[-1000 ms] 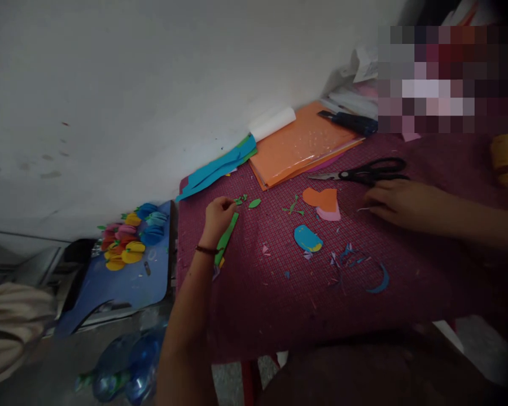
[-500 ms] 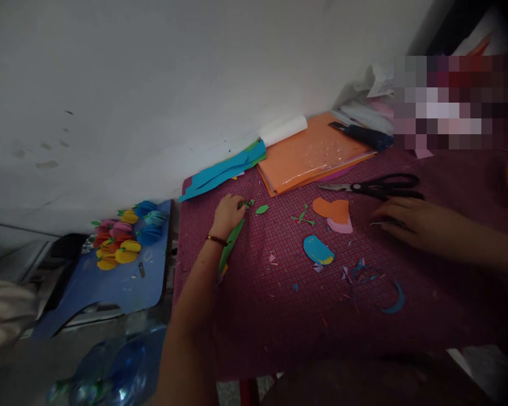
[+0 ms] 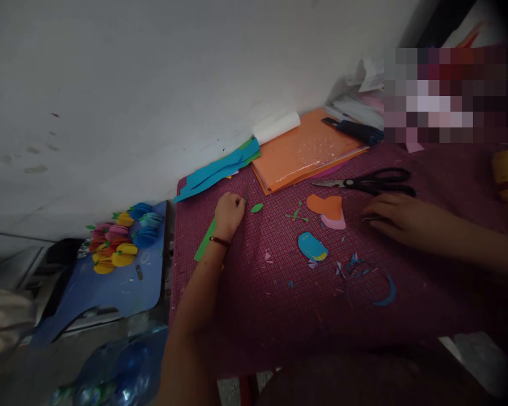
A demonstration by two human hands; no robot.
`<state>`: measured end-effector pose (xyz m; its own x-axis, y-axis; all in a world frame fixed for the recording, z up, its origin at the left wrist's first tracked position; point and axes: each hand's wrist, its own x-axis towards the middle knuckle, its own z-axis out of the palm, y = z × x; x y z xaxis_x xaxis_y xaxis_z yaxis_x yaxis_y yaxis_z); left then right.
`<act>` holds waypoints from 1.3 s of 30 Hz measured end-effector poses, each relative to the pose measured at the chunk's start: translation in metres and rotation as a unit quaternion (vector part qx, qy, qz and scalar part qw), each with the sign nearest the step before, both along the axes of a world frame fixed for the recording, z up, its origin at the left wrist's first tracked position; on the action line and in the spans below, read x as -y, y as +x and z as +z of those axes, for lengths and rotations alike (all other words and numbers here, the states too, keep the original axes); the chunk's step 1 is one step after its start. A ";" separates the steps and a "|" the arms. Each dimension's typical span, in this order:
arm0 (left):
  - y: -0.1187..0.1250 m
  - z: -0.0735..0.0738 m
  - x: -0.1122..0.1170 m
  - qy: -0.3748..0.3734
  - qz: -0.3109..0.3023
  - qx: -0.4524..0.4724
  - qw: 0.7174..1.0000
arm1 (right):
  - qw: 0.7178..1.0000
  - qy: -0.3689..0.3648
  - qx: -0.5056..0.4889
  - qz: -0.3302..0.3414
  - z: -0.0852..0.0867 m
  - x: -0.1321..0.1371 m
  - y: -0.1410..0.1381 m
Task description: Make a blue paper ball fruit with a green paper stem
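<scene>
My left hand (image 3: 230,214) is closed near the table's left side, a bit of green paper scrap (image 3: 245,199) showing at its fingertips. A green paper strip (image 3: 205,241) lies beside the wrist. Just right of the fingers is a small green paper leaf (image 3: 257,208). My right hand (image 3: 392,215) rests curled on the table around a small dark object with a thin, pale tip, too hidden to name. Black-handled scissors (image 3: 364,182) lie just beyond it. Between the hands are a green cutout scrap (image 3: 297,214), an orange paper piece (image 3: 328,206), a pink paper piece (image 3: 335,220) and a blue paper piece (image 3: 312,247).
Blue paper strips (image 3: 220,169), an orange paper stack (image 3: 305,152) and a utility knife (image 3: 355,131) lie along the wall. Paper offcuts (image 3: 359,268) litter the checked tablecloth (image 3: 275,316). At left, a low blue table (image 3: 131,293) holds colourful paper fruits (image 3: 122,255); plastic bottles (image 3: 118,366) lie below.
My left hand has closed over the green scraps that lay by its fingertips, and its wrist has turned. More of the green strip shows left of the wrist. My right hand stays much the same.
</scene>
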<state>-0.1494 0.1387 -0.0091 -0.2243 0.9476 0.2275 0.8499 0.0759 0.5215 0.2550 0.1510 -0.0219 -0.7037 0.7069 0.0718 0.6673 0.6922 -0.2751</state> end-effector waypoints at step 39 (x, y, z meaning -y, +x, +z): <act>0.030 0.022 0.055 0.000 0.045 0.115 0.992 | 0.875 -0.346 -0.340 -0.006 0.033 0.015 -0.131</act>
